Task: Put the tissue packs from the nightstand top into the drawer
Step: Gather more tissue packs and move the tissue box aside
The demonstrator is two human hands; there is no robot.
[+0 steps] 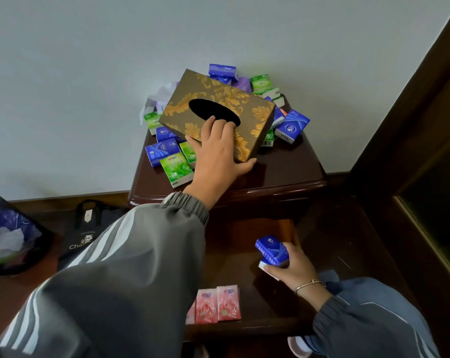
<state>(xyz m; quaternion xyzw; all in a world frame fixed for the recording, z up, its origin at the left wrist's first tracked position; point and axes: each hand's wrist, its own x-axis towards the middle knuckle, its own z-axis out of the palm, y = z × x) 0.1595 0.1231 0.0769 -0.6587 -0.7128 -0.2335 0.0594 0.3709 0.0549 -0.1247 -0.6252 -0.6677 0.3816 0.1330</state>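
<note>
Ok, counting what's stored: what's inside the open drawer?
Pink tissue packs lie in the drawer, near its front; the right hand holds blue packs over it. The left sleeve hides its left side.

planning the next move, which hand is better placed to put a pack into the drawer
Right. The right hand holds blue tissue packs over the open drawer, near the pink packs. The left hand is up on the nightstand, gripping the gold-patterned tissue box.

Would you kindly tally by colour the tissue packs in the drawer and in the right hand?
Pink packs in the drawer: 3 (one half hidden by the sleeve)
Blue packs in the right hand: 2
Total: 5
</note>
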